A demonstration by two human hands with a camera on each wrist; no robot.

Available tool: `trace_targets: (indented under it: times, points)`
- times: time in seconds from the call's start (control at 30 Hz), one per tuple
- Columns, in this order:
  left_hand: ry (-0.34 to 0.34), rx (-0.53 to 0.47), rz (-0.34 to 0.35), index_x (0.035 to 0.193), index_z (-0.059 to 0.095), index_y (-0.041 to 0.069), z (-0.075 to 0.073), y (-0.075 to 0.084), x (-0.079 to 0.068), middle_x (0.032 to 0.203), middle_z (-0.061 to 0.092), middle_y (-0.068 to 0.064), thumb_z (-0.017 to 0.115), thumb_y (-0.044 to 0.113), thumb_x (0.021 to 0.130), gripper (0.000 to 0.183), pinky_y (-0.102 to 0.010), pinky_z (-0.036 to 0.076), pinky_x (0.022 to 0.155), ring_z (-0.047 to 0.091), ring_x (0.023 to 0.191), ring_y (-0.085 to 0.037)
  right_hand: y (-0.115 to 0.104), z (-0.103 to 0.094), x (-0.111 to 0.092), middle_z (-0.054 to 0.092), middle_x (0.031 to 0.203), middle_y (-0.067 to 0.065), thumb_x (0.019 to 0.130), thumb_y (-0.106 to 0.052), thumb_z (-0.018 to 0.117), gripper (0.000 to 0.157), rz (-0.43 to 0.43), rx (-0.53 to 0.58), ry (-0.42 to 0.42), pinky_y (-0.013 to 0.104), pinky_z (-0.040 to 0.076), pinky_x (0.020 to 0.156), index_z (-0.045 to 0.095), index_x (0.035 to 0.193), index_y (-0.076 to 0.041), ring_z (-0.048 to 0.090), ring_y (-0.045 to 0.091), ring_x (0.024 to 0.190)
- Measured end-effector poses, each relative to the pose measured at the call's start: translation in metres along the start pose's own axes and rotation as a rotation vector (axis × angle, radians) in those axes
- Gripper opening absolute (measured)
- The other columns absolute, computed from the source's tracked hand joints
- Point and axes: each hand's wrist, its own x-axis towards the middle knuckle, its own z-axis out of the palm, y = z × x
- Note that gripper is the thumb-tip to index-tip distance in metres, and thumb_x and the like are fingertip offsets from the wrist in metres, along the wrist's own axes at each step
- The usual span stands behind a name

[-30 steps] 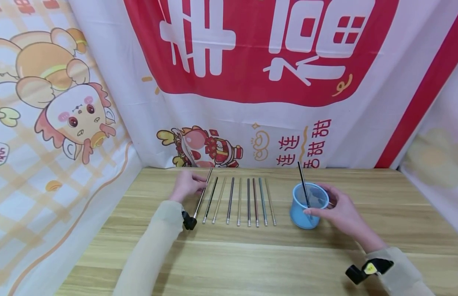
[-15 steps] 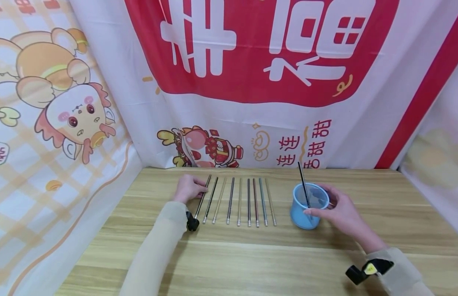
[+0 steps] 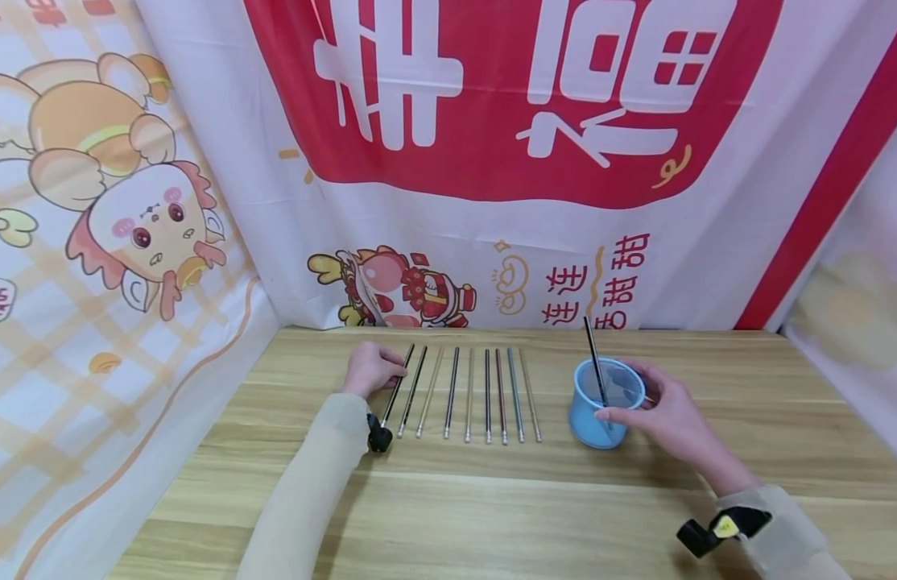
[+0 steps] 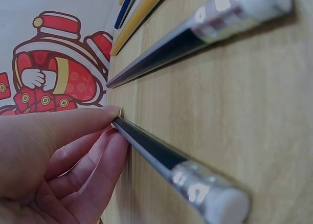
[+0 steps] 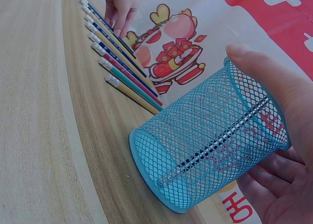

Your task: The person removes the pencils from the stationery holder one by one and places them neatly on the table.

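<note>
In the head view my left hand (image 3: 374,369) pinches the far end of a black pencil (image 3: 396,388), the leftmost of a row on the wooden table. The left wrist view shows thumb and fingers at that pencil (image 4: 151,145), its white eraser end toward the camera. Another black pencil (image 4: 161,55) lies beside it, apart from the hand. My right hand (image 3: 666,411) grips a light blue mesh pen cup (image 3: 597,427), thumb at the rim and fingers behind. Through the mesh cup (image 5: 195,136) in the right wrist view, one dark pencil (image 5: 225,136) leans inside.
Several more pencils, wood-coloured, dark, red and teal (image 3: 517,395), lie side by side between the hands, eraser ends toward me. A printed cloth (image 3: 492,266) hangs along the table's back edge, and another patterned cloth (image 3: 130,362) stands at the left.
The leftmost pencil has come down and slightly toward me, to lie in line with the row, my left hand still pinching it. The right hand and cup have stayed put.
</note>
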Motion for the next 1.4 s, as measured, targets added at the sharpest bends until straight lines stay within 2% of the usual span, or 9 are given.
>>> trace_targets:
  times: [0.07,0.23,0.33,0.5,0.67,1.07,1.2,1.3,1.4]
  points:
    - [0.001,0.001,0.002,0.093,0.080,0.000,-0.001,0.001,-0.001,0.081,0.074,-0.009,0.085,0.000,0.080,0.013,-0.026,0.059,0.055,0.071,0.062,-0.020,0.001,0.000,0.000,0.055,0.141,0.017,0.082,-0.043,0.086,0.087,-0.004,0.001,0.000,0.019,0.048,0.094,0.045,0.149,-0.008,0.056,0.035,0.123]
    - [0.007,0.001,-0.003,0.093,0.080,-0.001,-0.001,0.001,-0.003,0.082,0.074,-0.010,0.085,0.001,0.081,0.013,-0.027,0.060,0.056,0.072,0.063,-0.020,-0.001,0.000,-0.001,0.054,0.142,0.017,0.082,-0.044,0.086,0.087,0.005,-0.002,-0.003,0.045,0.050,0.102,0.044,0.150,-0.008,0.055,0.035,0.124]
    - [0.010,-0.005,-0.006,0.094,0.079,-0.001,-0.001,0.002,-0.004,0.082,0.074,-0.010,0.085,0.002,0.081,0.014,-0.029,0.061,0.058,0.072,0.065,-0.021,-0.001,0.000,-0.001,0.054,0.142,0.018,0.082,-0.044,0.086,0.088,0.007,-0.003,-0.004,0.051,0.048,0.103,0.043,0.150,-0.008,0.055,0.036,0.124]
    - [0.015,-0.020,-0.004,0.097,0.078,-0.002,-0.003,0.003,-0.006,0.083,0.074,-0.012,0.085,0.004,0.082,0.017,-0.031,0.062,0.062,0.073,0.069,-0.023,-0.002,0.000,-0.001,0.054,0.142,0.018,0.083,-0.044,0.085,0.088,0.006,-0.006,-0.005,0.050,0.048,0.103,0.043,0.150,-0.008,0.055,0.036,0.124]
    - [0.034,-0.075,-0.006,0.103,0.076,-0.002,-0.008,0.011,-0.010,0.091,0.074,-0.015,0.083,0.008,0.085,0.021,-0.032,0.062,0.067,0.073,0.078,-0.029,-0.001,0.000,-0.001,0.055,0.141,0.017,0.082,-0.044,0.086,0.087,0.000,-0.011,-0.004,0.041,0.051,0.101,0.044,0.150,-0.008,0.056,0.035,0.123]
    - [0.058,-0.069,0.156,0.113,0.077,0.007,-0.012,0.054,-0.022,0.105,0.074,-0.009,0.082,0.028,0.089,0.033,-0.034,0.061,0.075,0.072,0.087,-0.024,-0.002,-0.001,-0.001,0.055,0.141,0.019,0.083,-0.044,0.085,0.087,0.003,-0.006,-0.003,0.054,0.047,0.103,0.044,0.149,-0.007,0.055,0.037,0.124]
    - [0.039,-0.059,0.208,0.114,0.077,0.011,-0.004,0.072,-0.032,0.124,0.069,-0.008,0.082,0.031,0.089,0.032,-0.038,0.059,0.081,0.070,0.095,-0.021,-0.002,-0.001,-0.001,0.055,0.141,0.018,0.083,-0.044,0.085,0.086,0.002,-0.006,-0.004,0.053,0.048,0.103,0.044,0.149,-0.007,0.055,0.036,0.123]
    - [0.023,-0.059,0.242,0.112,0.078,0.014,0.005,0.083,-0.040,0.122,0.071,-0.006,0.082,0.032,0.089,0.030,-0.041,0.058,0.084,0.069,0.097,-0.021,-0.002,-0.001,-0.001,0.054,0.141,0.019,0.083,-0.044,0.085,0.087,0.004,-0.006,-0.005,0.053,0.048,0.102,0.043,0.150,-0.007,0.055,0.037,0.123]
    - [0.006,-0.069,0.277,0.110,0.079,0.016,0.014,0.093,-0.046,0.105,0.075,-0.001,0.083,0.033,0.088,0.028,-0.042,0.058,0.085,0.070,0.095,-0.020,-0.002,-0.001,0.000,0.054,0.142,0.019,0.083,-0.044,0.085,0.088,0.009,-0.005,-0.006,0.054,0.048,0.103,0.043,0.150,-0.006,0.055,0.037,0.123]
